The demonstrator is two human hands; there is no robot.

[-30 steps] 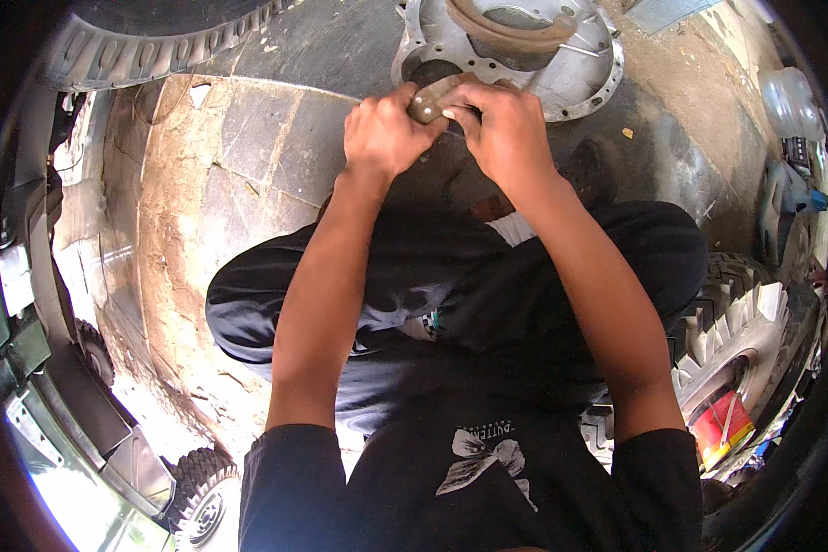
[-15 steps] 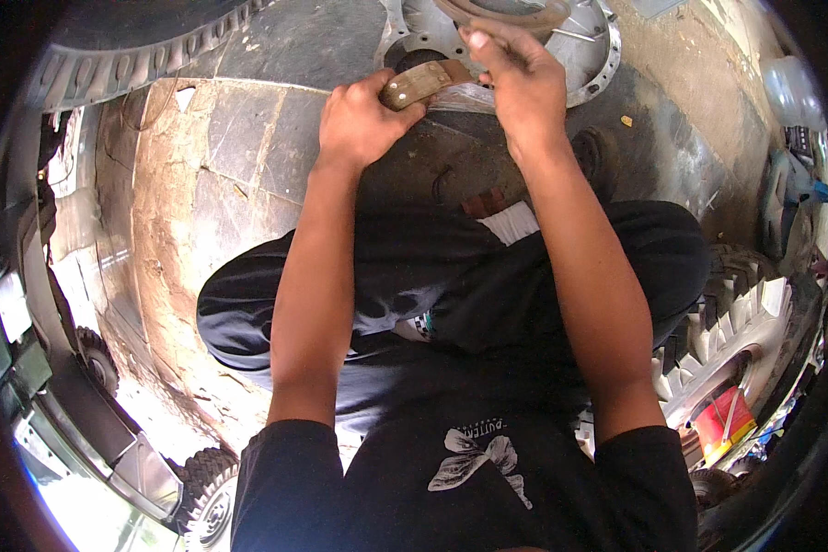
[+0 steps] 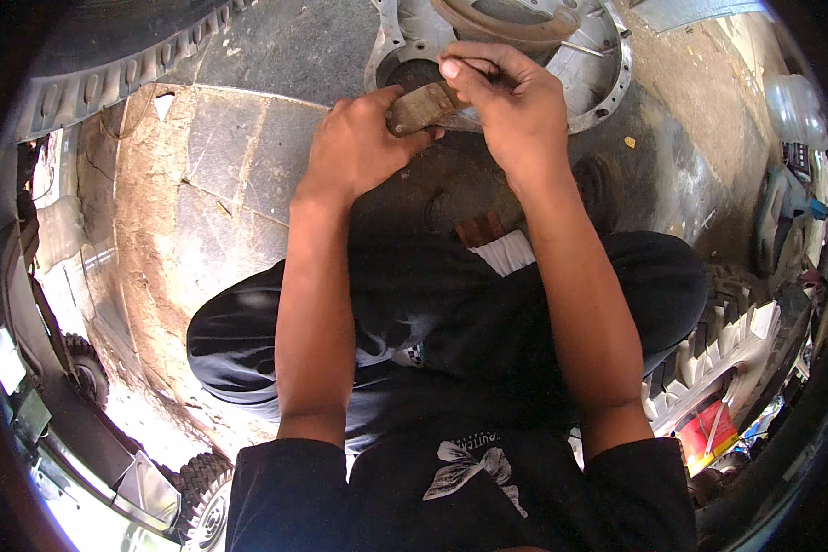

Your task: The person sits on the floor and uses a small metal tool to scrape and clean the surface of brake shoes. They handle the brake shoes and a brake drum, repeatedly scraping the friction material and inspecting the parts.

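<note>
A brake shoe (image 3: 420, 109), curved, with a worn brown lining and small rivet spots, is in my left hand (image 3: 351, 147). The fingers wrap its near left end, thumb along the lower edge. Over the shoe's far right end is my right hand (image 3: 524, 115), its thumb and forefinger pinched together. What sits in that pinch is too dark and small to make out. Just beyond my hands, a second curved shoe-like piece (image 3: 515, 35) rests on a round grey metal housing (image 3: 607, 92) with bolt holes along its rim. A thin rod (image 3: 581, 49) lies near that piece.
A large tyre (image 3: 138, 78) stands at the far left. On the right are a clear plastic bottle (image 3: 794, 110), a blue-grey tool (image 3: 782, 207), a ridged tyre (image 3: 708, 354) and a red and yellow container (image 3: 708, 432). My crossed legs are close below my hands.
The shoe has turned slightly in my left hand, showing its lining more broadly. My right hand has come lower and nearer its end. The whole view has shifted a little.
</note>
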